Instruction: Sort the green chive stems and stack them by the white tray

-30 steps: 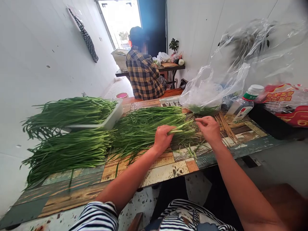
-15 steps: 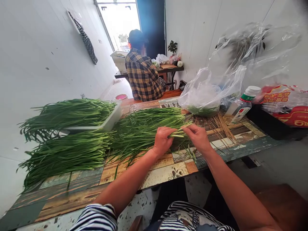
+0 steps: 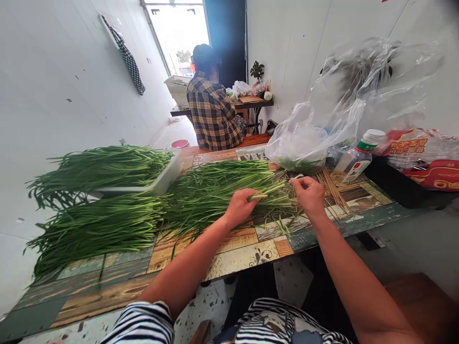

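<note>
My left hand (image 3: 239, 206) is closed around a small bunch of green garlic chive stalks (image 3: 267, 193) pulled from the middle pile (image 3: 215, 188). My right hand (image 3: 310, 196) sits just right of the cut ends, fingers pinched on something thin that I cannot make out. Both hands rest over the patterned table (image 3: 247, 255). Bamboo skewers (image 3: 332, 185) lie scattered just beyond my right hand.
Two more chive heaps lie at the left, one in a white tray (image 3: 165, 177). A clear plastic bag (image 3: 304, 143), a small bottle (image 3: 356, 160) and red packets (image 3: 430, 162) stand at the right. A person in a plaid shirt (image 3: 213, 112) sits at a far table.
My right hand has drawn away to the right from the stalk ends it was touching half a second ago. My left hand keeps its hold on the bunch.
</note>
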`<state>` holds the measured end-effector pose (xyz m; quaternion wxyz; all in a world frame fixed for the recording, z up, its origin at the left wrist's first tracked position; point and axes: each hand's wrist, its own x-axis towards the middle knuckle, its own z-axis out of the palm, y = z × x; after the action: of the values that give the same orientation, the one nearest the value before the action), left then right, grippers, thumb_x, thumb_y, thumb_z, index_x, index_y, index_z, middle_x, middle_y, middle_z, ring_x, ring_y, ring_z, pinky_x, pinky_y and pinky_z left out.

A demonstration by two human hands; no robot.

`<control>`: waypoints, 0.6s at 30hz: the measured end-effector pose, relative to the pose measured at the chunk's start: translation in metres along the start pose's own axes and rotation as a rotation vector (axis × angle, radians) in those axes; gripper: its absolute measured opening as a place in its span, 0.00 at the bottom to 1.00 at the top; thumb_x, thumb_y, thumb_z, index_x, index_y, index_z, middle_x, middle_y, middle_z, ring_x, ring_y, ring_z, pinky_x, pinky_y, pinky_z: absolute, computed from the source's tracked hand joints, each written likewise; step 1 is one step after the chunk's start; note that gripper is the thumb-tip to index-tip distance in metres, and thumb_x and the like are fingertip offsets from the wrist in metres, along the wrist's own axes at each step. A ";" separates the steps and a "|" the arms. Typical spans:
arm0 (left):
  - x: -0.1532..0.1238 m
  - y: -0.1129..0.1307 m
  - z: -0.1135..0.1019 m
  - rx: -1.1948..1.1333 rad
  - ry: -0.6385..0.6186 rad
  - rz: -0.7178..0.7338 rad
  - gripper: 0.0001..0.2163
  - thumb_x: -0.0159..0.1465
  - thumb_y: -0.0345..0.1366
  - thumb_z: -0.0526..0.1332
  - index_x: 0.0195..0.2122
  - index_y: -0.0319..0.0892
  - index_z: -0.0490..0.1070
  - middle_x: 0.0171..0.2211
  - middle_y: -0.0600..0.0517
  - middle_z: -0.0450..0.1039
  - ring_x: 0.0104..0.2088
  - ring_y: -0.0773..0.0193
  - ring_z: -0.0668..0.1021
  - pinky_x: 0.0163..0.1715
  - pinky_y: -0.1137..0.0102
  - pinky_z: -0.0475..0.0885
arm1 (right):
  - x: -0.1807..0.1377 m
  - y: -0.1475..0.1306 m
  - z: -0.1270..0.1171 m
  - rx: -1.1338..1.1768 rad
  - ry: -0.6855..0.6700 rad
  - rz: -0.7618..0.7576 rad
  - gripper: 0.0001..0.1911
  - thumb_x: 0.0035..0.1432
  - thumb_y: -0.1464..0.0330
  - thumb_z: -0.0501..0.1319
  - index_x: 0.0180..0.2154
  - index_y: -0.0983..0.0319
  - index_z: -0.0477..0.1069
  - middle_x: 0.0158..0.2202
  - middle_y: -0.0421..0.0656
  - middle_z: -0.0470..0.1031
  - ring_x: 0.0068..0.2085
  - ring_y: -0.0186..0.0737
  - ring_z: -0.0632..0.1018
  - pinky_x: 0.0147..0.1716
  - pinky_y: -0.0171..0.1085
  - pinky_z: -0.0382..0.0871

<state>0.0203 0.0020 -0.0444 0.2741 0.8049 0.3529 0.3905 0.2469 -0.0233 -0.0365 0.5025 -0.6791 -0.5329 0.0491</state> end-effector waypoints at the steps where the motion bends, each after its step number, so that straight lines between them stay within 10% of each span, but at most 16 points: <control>1: 0.000 -0.001 0.001 0.028 0.008 0.011 0.08 0.63 0.35 0.60 0.33 0.41 0.78 0.31 0.52 0.79 0.32 0.66 0.76 0.35 0.73 0.67 | 0.001 0.000 -0.004 -0.033 -0.029 0.037 0.22 0.52 0.53 0.60 0.17 0.62 0.67 0.17 0.39 0.66 0.22 0.35 0.66 0.25 0.36 0.59; 11: -0.006 0.001 0.003 0.266 0.034 0.152 0.10 0.59 0.27 0.59 0.38 0.43 0.78 0.33 0.50 0.78 0.35 0.62 0.76 0.39 0.66 0.65 | -0.012 -0.052 -0.016 -0.007 -0.523 -0.440 0.15 0.60 0.63 0.52 0.33 0.60 0.76 0.35 0.45 0.76 0.40 0.41 0.74 0.40 0.38 0.66; 14: -0.007 0.000 0.001 0.261 0.049 0.194 0.10 0.60 0.28 0.57 0.38 0.44 0.78 0.33 0.51 0.78 0.35 0.63 0.76 0.38 0.66 0.65 | -0.014 -0.043 -0.001 0.055 -0.620 -0.346 0.17 0.59 0.59 0.56 0.25 0.61 0.74 0.25 0.42 0.72 0.31 0.38 0.71 0.32 0.36 0.63; 18: -0.007 -0.003 0.002 0.273 0.104 0.191 0.10 0.61 0.29 0.57 0.37 0.44 0.78 0.33 0.50 0.78 0.35 0.62 0.76 0.40 0.65 0.67 | -0.005 -0.022 0.002 0.297 -0.411 0.002 0.22 0.59 0.52 0.55 0.27 0.62 0.76 0.16 0.36 0.61 0.20 0.32 0.62 0.21 0.35 0.56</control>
<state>0.0178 -0.0017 -0.0501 0.1051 0.8432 0.3383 0.4044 0.2282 -0.0273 -0.0235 0.4778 -0.5743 -0.6100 0.2643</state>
